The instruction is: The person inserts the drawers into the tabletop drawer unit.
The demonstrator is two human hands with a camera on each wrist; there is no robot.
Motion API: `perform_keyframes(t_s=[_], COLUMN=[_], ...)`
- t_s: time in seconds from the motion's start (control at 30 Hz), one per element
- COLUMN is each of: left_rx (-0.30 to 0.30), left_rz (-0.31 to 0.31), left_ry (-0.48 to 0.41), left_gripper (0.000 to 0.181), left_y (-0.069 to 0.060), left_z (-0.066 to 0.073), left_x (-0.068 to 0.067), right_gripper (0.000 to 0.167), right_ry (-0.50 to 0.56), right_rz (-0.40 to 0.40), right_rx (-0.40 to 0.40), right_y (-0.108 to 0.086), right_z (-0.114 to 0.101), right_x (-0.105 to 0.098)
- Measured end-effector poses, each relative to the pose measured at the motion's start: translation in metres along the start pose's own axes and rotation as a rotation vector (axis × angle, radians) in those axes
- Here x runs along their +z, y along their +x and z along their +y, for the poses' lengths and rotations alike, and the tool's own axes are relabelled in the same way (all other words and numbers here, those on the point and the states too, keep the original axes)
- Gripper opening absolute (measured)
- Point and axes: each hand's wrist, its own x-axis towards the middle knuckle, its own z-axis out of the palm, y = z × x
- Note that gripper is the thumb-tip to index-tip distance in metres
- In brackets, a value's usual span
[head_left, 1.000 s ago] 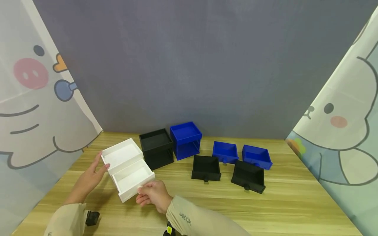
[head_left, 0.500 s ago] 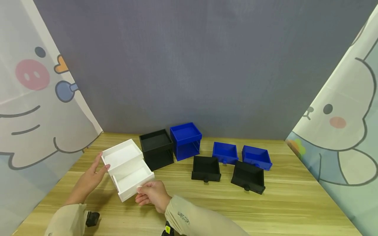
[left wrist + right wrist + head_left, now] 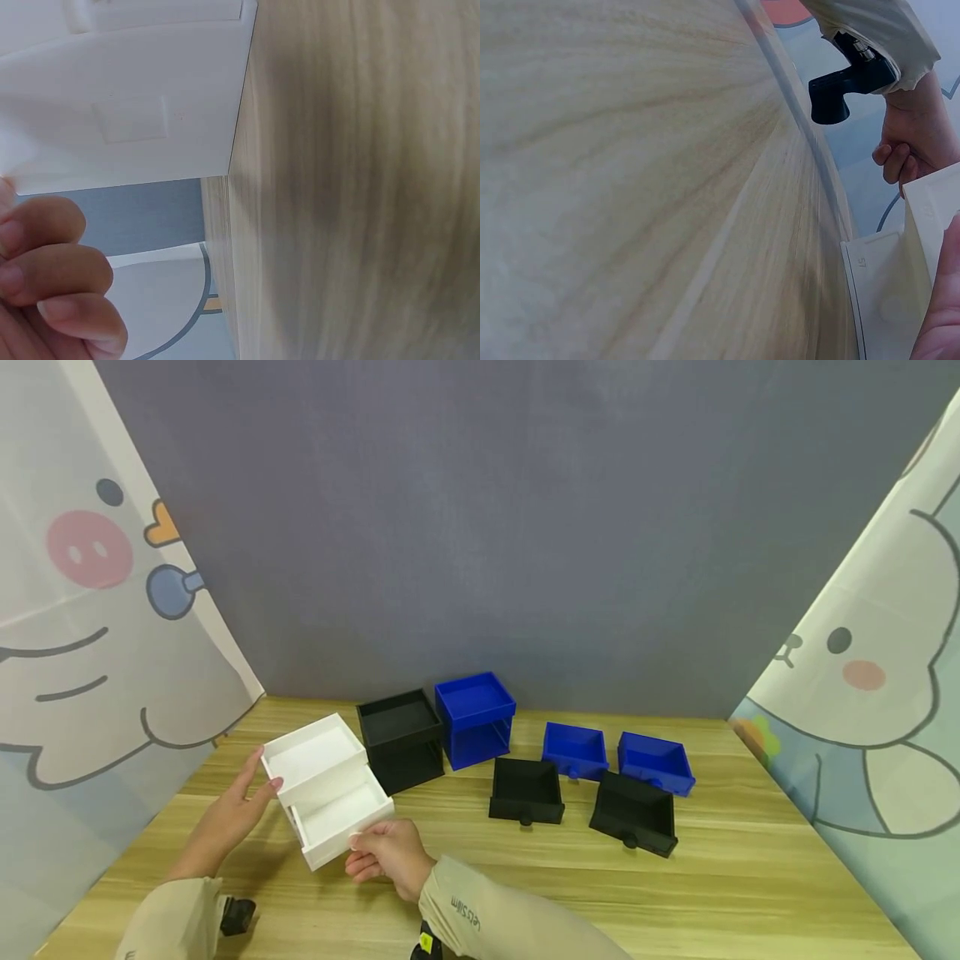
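Observation:
A small white cabinet stands at the left of the table, its white drawer projecting toward me. My left hand holds the cabinet by its upper left edge, thumb and index finger on it. In the left wrist view, the other fingers of that hand are curled below the white wall. At the drawer's front, my right hand pinches it between thumb and fingers. The right wrist view has only part of this hand at its edge, and the pinch itself is hidden there.
A black cabinet and a blue cabinet stand behind. To the right lie two black drawers and two blue drawers. A grey wall rises behind the wooden table.
Both hands stay nearly in place on the white cabinet and drawer. Inside the drawer, the shaded strip at the back has widened slightly toward the front. The other cabinets and drawers have not moved.

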Motion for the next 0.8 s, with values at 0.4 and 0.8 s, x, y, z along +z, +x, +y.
perform_keyframes(t_s=[0.4,0.8], left_rx=[-0.003,-0.03], left_rz=[0.012,-0.011], left_ry=[0.045,-0.001], left_gripper=[0.076,0.076], left_y=[0.0016,0.0007], left_z=[-0.0006,0.001], left_x=[0.0006,0.0003], right_gripper=[0.01,0.01], right_ry=[-0.011,0.091], right_rz=[-0.021,-0.099], right_rx=[0.006,0.096], right_y=[0.0018,0.0031], right_z=[0.0011,-0.0005], right_x=[0.0003,-0.0026])
